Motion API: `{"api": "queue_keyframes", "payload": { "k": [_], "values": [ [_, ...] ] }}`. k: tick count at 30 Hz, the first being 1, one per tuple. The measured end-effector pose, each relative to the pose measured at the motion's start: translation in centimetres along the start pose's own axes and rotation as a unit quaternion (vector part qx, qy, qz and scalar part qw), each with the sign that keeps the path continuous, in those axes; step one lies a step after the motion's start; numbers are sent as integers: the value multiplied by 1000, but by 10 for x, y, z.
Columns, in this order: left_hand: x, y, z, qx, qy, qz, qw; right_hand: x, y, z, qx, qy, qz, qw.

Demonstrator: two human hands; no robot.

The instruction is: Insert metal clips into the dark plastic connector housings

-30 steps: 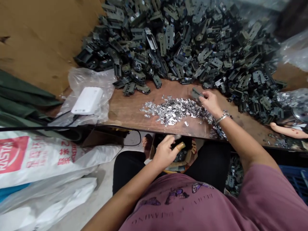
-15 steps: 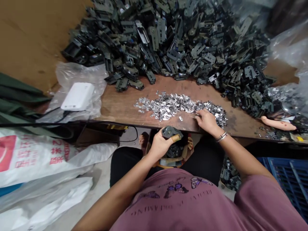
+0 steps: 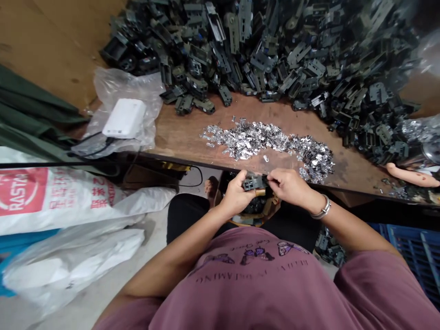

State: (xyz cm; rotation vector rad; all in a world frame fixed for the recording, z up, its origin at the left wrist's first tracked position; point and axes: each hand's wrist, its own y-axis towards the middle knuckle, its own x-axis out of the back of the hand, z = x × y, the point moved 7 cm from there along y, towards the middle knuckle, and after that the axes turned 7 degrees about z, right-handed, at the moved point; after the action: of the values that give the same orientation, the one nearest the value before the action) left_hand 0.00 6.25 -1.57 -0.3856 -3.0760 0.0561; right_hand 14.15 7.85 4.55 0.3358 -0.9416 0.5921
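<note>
The dark grey part, box-like with openings along its side, sits at the frame's centre, just off the near edge of the wooden bench. The left hand grips it between thumb and fingers; the right hand has its fingertips pinched together at its right end, what they hold too small to tell. A white sack at left reads "RASTAR"; the purple shirt reads "DREAMING". Bare wood lies between the shiny metal pieces and the dark heap above.
</note>
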Motion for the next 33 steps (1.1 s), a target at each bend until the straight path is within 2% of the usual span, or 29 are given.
{"api": "queue_keyframes", "payload": {
  "k": [3,7,9,13,21,27,33],
  "values": [
    [1,-5,1,-8,8,24,1000,1,-6,5,35,8,28,999],
    [10,-15,3,2,8,33,999,5,-19,18,129,-2,-46,991],
    [12,-20,2,10,19,37,999,-2,-26,29,178,-25,-80,980],
    [12,-27,2,35,34,60,997,-22,-29,40,229,-68,-78,968],
    [7,-26,13,74,5,115,991,-39,-34,32,239,-100,-46,965],
    [7,-28,20,94,-15,111,989,-47,-38,28,228,-81,-63,968],
    [6,-30,21,97,-25,119,988,-50,-38,23,226,-51,-47,972]
  ]
}}
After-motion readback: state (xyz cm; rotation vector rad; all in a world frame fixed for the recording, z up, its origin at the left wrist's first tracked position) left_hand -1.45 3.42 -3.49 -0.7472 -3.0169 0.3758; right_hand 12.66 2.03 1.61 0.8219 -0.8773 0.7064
